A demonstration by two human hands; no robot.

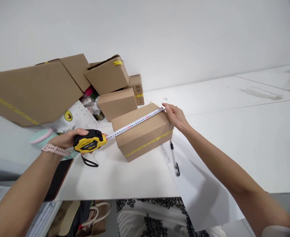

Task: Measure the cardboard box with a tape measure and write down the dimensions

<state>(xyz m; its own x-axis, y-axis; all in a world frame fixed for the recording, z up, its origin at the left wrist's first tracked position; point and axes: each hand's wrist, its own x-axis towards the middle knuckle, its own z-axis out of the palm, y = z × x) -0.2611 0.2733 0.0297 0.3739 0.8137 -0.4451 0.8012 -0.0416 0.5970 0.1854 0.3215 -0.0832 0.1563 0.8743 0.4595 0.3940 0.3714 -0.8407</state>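
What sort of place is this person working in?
Possibly an office or storeroom workspace: brown cardboard boxes crowd one side of a white tabletop, a black-and-yellow tape measure has its white blade over another box, and a clear plastic pen lies on white paper.

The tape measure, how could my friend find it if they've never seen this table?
On the white table, find the cardboard box with a numbered blade over its top. Follow the blade to the left hand, gripping the tape measure. Unlike the box, it's black and yellow with a black strap.
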